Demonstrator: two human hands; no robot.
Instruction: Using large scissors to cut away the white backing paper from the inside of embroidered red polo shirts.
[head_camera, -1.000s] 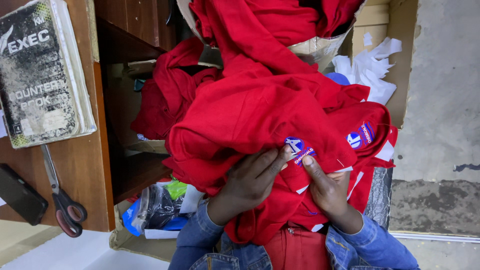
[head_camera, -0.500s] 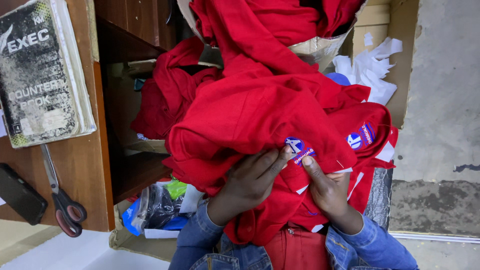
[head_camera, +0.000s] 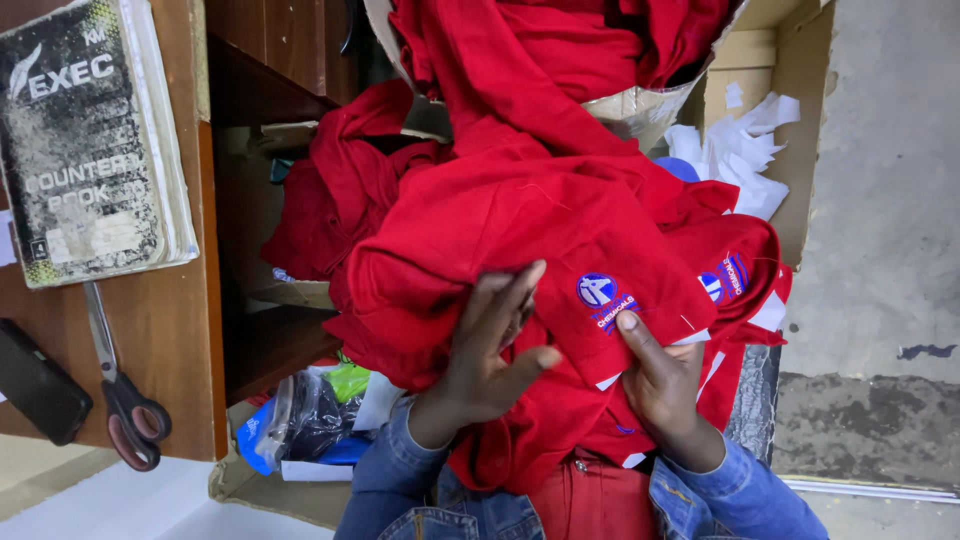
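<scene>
The right hand (head_camera: 665, 385) pinches a red shirt (head_camera: 520, 240) just under its round blue badge (head_camera: 597, 290), thumb on top. The left hand (head_camera: 490, 350) lies open on the same cloth, fingers spread, gripping nothing. The shirt sits mid-scene on a red heap. Far left, a book (head_camera: 90, 140) and scissors (head_camera: 120, 390) lie on a wooden desk (head_camera: 170, 340).

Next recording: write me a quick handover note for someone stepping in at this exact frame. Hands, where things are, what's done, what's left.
Left hand: fingers spread, resting on the red garment on the lap.
Right hand: grips the garment's edge, thumb just below the round blue emblem.
More red garments spill from the cardboard box and the shelf.
On the wooden desk: scissors, a worn book, a black phone.
Done: one garment pulled up, emblem facing out.
Left: the rest of the pile looks unhandled.
</scene>
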